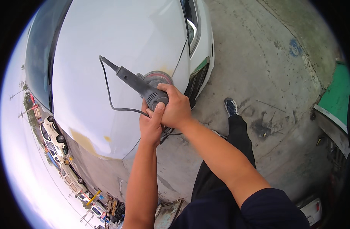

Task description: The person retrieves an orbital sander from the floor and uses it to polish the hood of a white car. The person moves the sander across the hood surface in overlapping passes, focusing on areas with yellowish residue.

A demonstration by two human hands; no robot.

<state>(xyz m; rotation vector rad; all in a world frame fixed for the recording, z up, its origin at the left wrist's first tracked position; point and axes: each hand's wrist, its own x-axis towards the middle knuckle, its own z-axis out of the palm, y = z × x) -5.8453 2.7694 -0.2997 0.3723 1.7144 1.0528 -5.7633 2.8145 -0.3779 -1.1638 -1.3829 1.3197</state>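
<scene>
Your hands (149,128) clamp the sander (136,83) together; long axis runs to frame's upper left; right hand (177,108) nearer disc (165,75).

A head-worn fisheye camera is looking down from above the hands (177,109), facing the white car hood (114,34) at close range.
</scene>
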